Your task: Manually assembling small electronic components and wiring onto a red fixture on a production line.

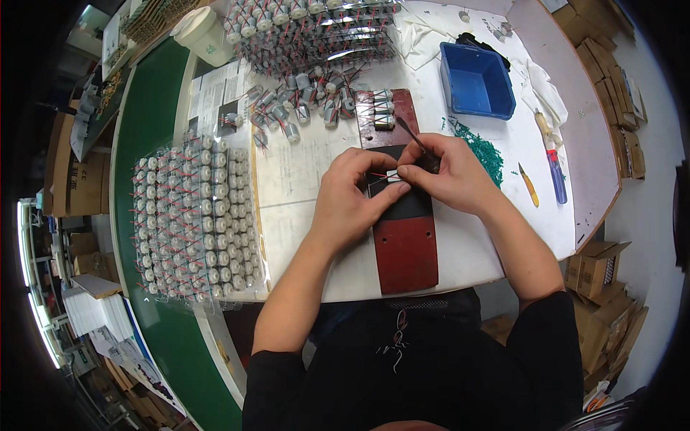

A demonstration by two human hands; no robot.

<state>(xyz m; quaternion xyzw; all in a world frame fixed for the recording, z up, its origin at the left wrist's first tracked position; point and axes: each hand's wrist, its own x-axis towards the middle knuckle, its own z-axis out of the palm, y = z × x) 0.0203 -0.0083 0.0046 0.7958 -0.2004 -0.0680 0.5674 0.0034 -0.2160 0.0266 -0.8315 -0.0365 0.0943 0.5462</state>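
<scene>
Over the black middle of a dark red board [407,258], my two hands meet at a small motor [392,175] with red and dark wires. My left hand [352,188] pinches it from the left with thumb and forefinger. My right hand [454,171] has its thumb at the motor's right side, and its curled fingers hold a slim dark tool [408,131] that points up and away. Whether this tool is tweezers or a driver I cannot make out. Several finished-looking small motors [384,115] stand in a row at the board's far end.
Loose motors [302,97] lie beyond my left hand, before stacked trays of motors [309,36]. Another motor tray [194,223] sits at left. On the right are a blue bin [477,80], small green pieces [480,151], a yellow-handled pointed tool [529,185] and a screwdriver [556,176].
</scene>
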